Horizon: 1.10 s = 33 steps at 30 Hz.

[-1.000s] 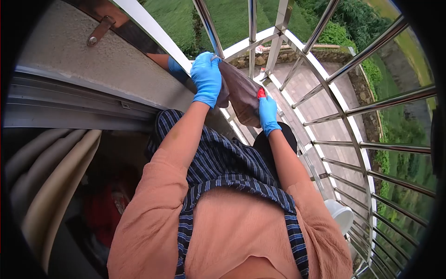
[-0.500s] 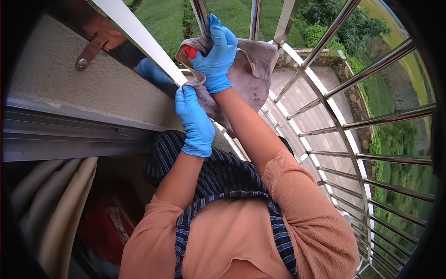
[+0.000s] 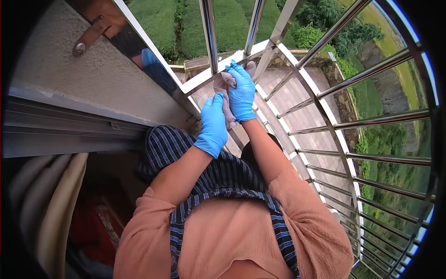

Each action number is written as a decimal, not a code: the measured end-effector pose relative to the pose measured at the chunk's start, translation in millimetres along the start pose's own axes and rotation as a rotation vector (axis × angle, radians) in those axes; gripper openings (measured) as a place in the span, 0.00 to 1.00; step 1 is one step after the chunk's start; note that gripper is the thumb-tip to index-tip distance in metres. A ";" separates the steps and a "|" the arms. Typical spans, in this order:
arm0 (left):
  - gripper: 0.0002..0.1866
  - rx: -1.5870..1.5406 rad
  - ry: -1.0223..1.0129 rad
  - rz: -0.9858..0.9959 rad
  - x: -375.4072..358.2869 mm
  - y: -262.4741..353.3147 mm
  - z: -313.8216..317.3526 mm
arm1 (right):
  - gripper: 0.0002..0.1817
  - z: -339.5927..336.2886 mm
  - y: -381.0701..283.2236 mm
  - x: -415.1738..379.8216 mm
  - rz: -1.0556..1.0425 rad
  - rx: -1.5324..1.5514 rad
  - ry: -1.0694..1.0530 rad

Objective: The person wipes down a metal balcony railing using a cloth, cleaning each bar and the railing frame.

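Observation:
A greyish-purple cloth (image 3: pixel 226 113) is bunched up at the lower rail of a metal railing (image 3: pixel 236 60). Both of my hands wear blue gloves. My right hand (image 3: pixel 242 94) is closed round the cloth, pressing it against the rail near the base of the upright bars. Just nearer to me, my left hand (image 3: pixel 213 124) has its fingers closed on the cloth's near-left edge. Part of the cloth pokes out beyond my right fingers, and the rest is hidden under the hand.
On the left is a rough wall ledge (image 3: pixel 60 60) with a leather strap (image 3: pixel 90 36) fixed by a stud. A window track (image 3: pixel 69 123) and curtain (image 3: pixel 60 204) lie below it. Metal bars (image 3: pixel 385 116) curve round the right side, above a paved terrace (image 3: pixel 302 88) and greenery.
Both hands have moved down from the upright bar to the lower rail, bringing the cloth along. The cloth, spread wide before, is now bunched. A red patch by my right thumb no longer shows.

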<state>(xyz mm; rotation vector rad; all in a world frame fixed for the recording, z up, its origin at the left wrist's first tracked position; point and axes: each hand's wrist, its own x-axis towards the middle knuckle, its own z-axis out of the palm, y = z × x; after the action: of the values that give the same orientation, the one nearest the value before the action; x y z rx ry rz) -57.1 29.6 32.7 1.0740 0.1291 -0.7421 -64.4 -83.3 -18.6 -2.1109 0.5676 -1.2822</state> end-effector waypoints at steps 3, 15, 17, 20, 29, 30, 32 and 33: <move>0.11 0.043 -0.082 0.013 -15.5 8.0 15.3 | 0.15 -35.9 42.1 -24.3 0.716 0.157 0.070; 0.12 0.023 -0.112 0.169 -5.5 29.8 27.0 | 0.54 -47.9 -19.8 139.6 0.312 -0.279 -0.107; 0.12 0.010 -0.086 0.167 6.9 26.7 27.8 | 0.49 -24.4 22.6 112.4 0.278 -0.463 -0.192; 0.13 0.098 -0.008 0.150 11.7 27.0 25.4 | 0.41 -8.6 45.8 108.0 0.274 -0.515 -0.263; 0.16 0.112 -0.083 0.093 12.3 19.5 18.1 | 0.24 -41.1 71.7 114.8 0.254 -0.244 -0.642; 0.15 0.097 -0.086 0.084 12.6 17.6 19.0 | 0.25 -46.8 71.4 107.6 0.268 -0.182 -0.569; 0.15 0.065 -0.095 0.063 14.0 13.3 20.5 | 0.27 -58.3 79.4 90.5 0.296 -0.062 -0.421; 0.14 0.106 -0.117 0.046 14.9 11.2 20.0 | 0.28 -65.2 77.5 82.1 0.269 -0.040 -0.349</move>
<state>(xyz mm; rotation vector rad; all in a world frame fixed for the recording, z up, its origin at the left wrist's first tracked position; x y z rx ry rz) -44.0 8.7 44.4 1.1277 -0.0354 -0.7746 -90.4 -209.0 4.3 -2.1390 0.6962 -0.7396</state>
